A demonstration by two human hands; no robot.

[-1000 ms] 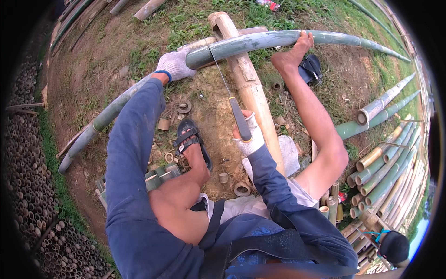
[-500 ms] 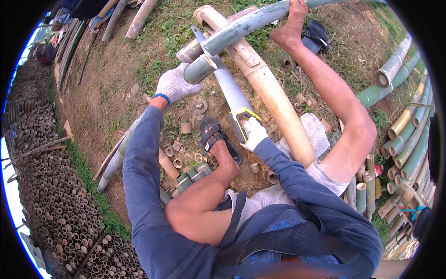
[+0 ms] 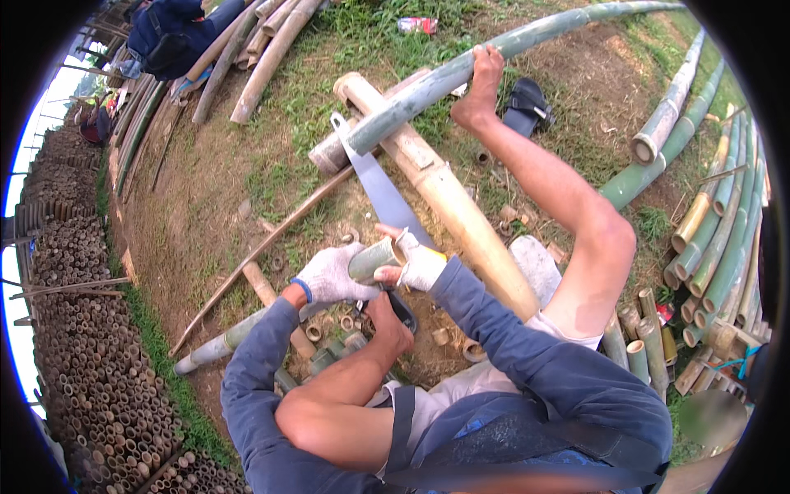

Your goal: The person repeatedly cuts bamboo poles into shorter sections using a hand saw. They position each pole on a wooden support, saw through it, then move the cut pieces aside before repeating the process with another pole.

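**Bamboo pole end gripped beside the saw**

Bamboo pole (image 3: 366,260), green and cut, is clasped near its end by the gloved left hand (image 3: 329,276), low over bare ground. A handsaw (image 3: 380,189) is grasped by the gloved right hand (image 3: 420,265), its blade pointing toward the pale log (image 3: 448,202).

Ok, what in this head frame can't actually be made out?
- Saw handle: head view, wrapped by the right hand.
- Cut pole: its middle is covered by the left hand; whether both hands grip it is unclear.
- Sandal: mostly under the left foot.
- Long green pole: far end runs out at the rim.
- Bottom right: a blurred patch.
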